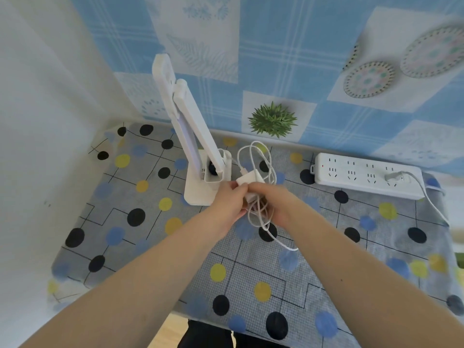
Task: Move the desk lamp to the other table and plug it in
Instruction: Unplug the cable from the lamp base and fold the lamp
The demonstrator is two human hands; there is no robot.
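Both forearms reach in; left hand and right hand grasp the bundled cord and adapter together. Desk lamp stands just left. Power strip lies rightward, long axis left-right; right hand nearer.

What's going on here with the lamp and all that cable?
A person is sorting out a white desk lamp's power lead. Both hands, left and right, hold the bundled white cable and its plug adapter just beside the lamp's base. The lamp stands on a table with a dotted cloth. A white power strip lies to the right; the adapter is not plugged into it.
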